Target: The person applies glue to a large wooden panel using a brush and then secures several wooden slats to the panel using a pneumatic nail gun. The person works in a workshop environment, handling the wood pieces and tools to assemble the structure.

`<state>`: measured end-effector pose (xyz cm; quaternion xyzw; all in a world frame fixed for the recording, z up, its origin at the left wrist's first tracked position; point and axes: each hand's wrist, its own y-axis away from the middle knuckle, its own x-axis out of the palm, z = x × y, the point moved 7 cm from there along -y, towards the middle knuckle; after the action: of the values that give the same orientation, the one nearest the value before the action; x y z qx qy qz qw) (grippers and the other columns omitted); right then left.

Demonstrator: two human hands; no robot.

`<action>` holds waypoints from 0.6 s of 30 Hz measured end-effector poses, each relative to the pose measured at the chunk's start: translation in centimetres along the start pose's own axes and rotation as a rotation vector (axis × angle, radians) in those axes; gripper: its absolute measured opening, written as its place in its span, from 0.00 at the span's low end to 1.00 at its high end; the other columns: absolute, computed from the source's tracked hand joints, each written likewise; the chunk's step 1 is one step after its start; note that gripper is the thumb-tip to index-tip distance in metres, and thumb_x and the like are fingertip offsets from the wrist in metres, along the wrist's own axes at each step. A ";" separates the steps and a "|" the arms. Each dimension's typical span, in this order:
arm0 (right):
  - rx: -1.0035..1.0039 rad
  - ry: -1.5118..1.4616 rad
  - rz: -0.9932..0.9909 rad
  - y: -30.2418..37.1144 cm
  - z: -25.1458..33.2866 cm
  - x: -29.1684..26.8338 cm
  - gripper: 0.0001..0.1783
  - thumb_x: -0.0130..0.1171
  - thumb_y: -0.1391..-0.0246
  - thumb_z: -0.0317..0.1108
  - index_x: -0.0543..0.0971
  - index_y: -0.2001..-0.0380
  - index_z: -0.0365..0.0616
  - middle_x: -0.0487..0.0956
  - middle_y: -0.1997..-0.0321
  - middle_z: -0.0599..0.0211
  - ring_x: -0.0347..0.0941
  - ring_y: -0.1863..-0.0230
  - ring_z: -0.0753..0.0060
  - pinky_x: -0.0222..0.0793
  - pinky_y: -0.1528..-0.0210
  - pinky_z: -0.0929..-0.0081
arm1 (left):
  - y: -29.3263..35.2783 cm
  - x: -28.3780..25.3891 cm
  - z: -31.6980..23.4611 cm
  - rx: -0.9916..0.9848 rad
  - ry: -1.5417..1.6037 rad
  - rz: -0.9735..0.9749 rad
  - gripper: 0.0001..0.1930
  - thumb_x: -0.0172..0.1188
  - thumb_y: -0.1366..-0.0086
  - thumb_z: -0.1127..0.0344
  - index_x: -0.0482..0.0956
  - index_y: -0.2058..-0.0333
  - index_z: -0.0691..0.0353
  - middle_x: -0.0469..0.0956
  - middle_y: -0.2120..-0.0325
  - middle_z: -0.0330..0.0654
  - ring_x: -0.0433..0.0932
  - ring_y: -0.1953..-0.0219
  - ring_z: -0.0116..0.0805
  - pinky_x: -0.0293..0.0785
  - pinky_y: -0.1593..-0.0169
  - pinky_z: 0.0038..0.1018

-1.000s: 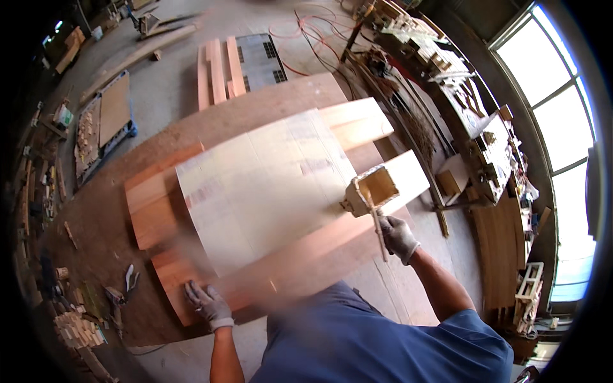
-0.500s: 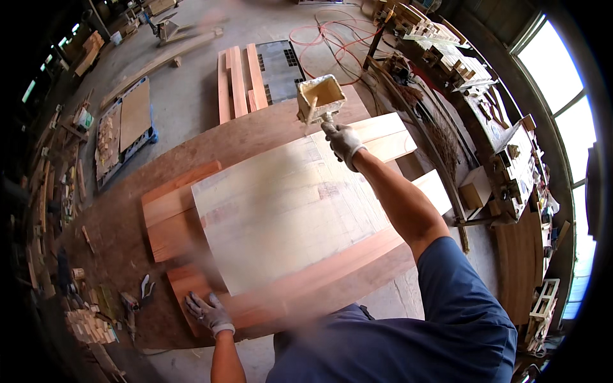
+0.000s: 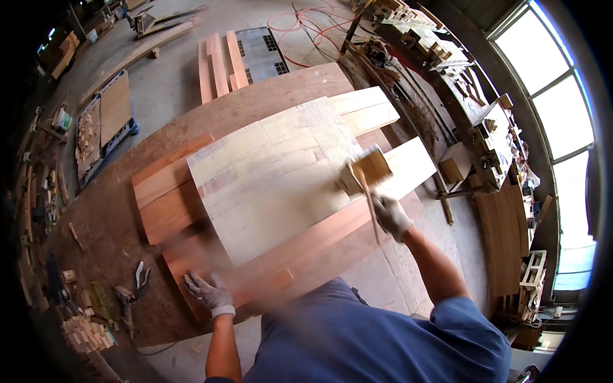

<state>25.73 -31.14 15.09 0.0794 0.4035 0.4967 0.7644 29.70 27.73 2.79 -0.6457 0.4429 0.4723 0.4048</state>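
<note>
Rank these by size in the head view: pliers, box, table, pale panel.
1. Table
2. Pale panel
3. Box, blurred; being lifted nearer the camera may enlarge it a little
4. Pliers

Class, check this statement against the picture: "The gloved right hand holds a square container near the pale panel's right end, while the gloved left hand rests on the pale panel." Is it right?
Not quite: the head view shows the gloved left hand resting on a reddish wooden board, not on the pale panel. The rest stands.
</note>
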 end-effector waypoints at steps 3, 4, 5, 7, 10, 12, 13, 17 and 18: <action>0.088 0.086 -0.063 6.6 -5.4 -2.5 0.29 0.55 0.27 0.58 0.78 0.72 0.43 0.69 0.81 0.75 0.65 0.79 0.82 0.61 0.78 0.72 | -2.0 -0.5 0.9 0.032 0.087 0.027 0.36 0.59 0.26 0.52 0.62 0.27 0.65 0.57 0.26 0.63 0.54 0.23 0.62 0.53 0.23 0.53; 0.110 0.035 -0.061 7.5 -6.5 -2.6 0.29 0.54 0.27 0.59 0.78 0.72 0.43 0.69 0.82 0.75 0.65 0.81 0.82 0.61 0.80 0.72 | -3.1 -0.8 0.9 0.031 0.096 0.036 0.36 0.59 0.26 0.54 0.62 0.26 0.64 0.57 0.26 0.63 0.53 0.23 0.62 0.52 0.23 0.53; 0.122 -0.043 -0.070 8.1 -7.3 -2.7 0.29 0.54 0.27 0.59 0.78 0.72 0.43 0.69 0.82 0.75 0.64 0.84 0.81 0.60 0.82 0.72 | -4.3 -1.1 0.7 0.023 0.086 0.043 0.35 0.59 0.26 0.54 0.62 0.27 0.64 0.57 0.25 0.63 0.54 0.23 0.62 0.52 0.23 0.53; 0.111 -0.103 -0.078 8.4 -7.8 -2.6 0.29 0.54 0.27 0.59 0.78 0.71 0.44 0.69 0.83 0.75 0.63 0.87 0.81 0.60 0.85 0.73 | -6.4 -1.4 0.6 -0.007 0.065 0.057 0.35 0.59 0.26 0.54 0.63 0.27 0.63 0.57 0.25 0.63 0.54 0.23 0.61 0.52 0.23 0.53; 0.100 -0.135 -0.053 6.7 -2.6 -1.1 0.28 0.56 0.27 0.59 0.78 0.70 0.44 0.69 0.83 0.76 0.61 0.87 0.82 0.58 0.85 0.73 | -7.5 0.0 1.6 0.019 -0.065 -0.023 0.35 0.58 0.24 0.48 0.65 0.28 0.63 0.59 0.25 0.61 0.56 0.23 0.60 0.54 0.23 0.51; 0.150 -0.139 0.016 4.0 -0.3 0.6 0.26 0.57 0.28 0.57 0.78 0.69 0.45 0.67 0.83 0.77 0.60 0.86 0.82 0.56 0.85 0.74 | -7.7 0.1 1.0 0.015 -0.097 -0.046 0.35 0.58 0.24 0.47 0.66 0.28 0.63 0.59 0.25 0.61 0.57 0.24 0.60 0.55 0.23 0.50; 0.181 -0.143 0.049 2.5 1.3 1.7 0.26 0.58 0.28 0.57 0.78 0.69 0.45 0.67 0.82 0.78 0.60 0.85 0.82 0.55 0.84 0.74 | -7.6 -0.2 0.8 0.007 -0.099 -0.044 0.35 0.58 0.24 0.47 0.65 0.27 0.63 0.58 0.25 0.61 0.57 0.24 0.60 0.55 0.23 0.50; -0.060 -0.053 0.067 -7.5 7.5 5.5 0.28 0.56 0.29 0.58 0.76 0.71 0.44 0.69 0.81 0.75 0.62 0.84 0.82 0.59 0.83 0.72 | -7.4 -0.8 0.5 -0.033 -0.141 0.015 0.36 0.58 0.24 0.47 0.64 0.27 0.62 0.57 0.25 0.60 0.56 0.24 0.61 0.54 0.22 0.51; -0.105 -0.021 0.070 -10.5 9.6 6.4 0.28 0.55 0.28 0.59 0.76 0.71 0.45 0.69 0.81 0.75 0.62 0.84 0.81 0.60 0.82 0.71 | -7.3 -0.9 0.7 -0.023 -0.146 0.003 0.35 0.58 0.24 0.47 0.65 0.27 0.62 0.57 0.25 0.60 0.56 0.24 0.61 0.54 0.23 0.51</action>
<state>40.82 -28.41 12.51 0.0584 0.3659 0.5427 0.7538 36.31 30.57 4.31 -0.6134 0.4076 0.5240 0.4277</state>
